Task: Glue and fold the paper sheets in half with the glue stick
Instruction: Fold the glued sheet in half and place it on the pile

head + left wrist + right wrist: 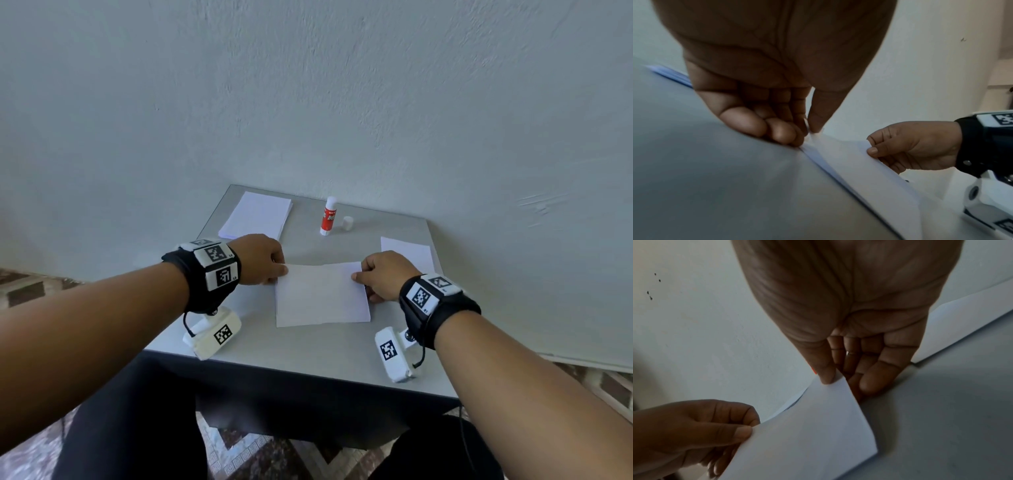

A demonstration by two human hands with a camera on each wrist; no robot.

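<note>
A: Item one, nearest the edge?

B: Grey table [308, 356], small, set against a pale wall [342, 85]. Two forearms reached over its near edge, each wrist wrapped in a black band with a white marker block.

A: Item two?

B: One white paper sheet [322, 296], mid-table between the hands. Its near edge lay flat; the far edge was lifted off the surface, with a lower layer showing beneath it in the left wrist view.

A: How were the hands placed?

B: Left hand [262, 258] was at the sheet's far left corner, thumb [819, 112] and forefinger pinching that corner, the other fingers curled with knuckles down on the table. Right hand [385, 274] was at the far right corner, thumb [823, 363] on top of the paper and the fingers curled under it, clamped on the corner. Both palms faced down, wrists roughly level.

A: Behind the right hand?

B: A second white sheet [407, 253], flat near the table's right edge, partly hidden by the hand.

A: Far side?

B: Stack of white paper [257, 214] at the far left corner. Glue stick [329, 216], red label, white body, upright near the far middle, uncapped. Its white cap [347, 223] stood just beside it, to the right, not touching.
</note>
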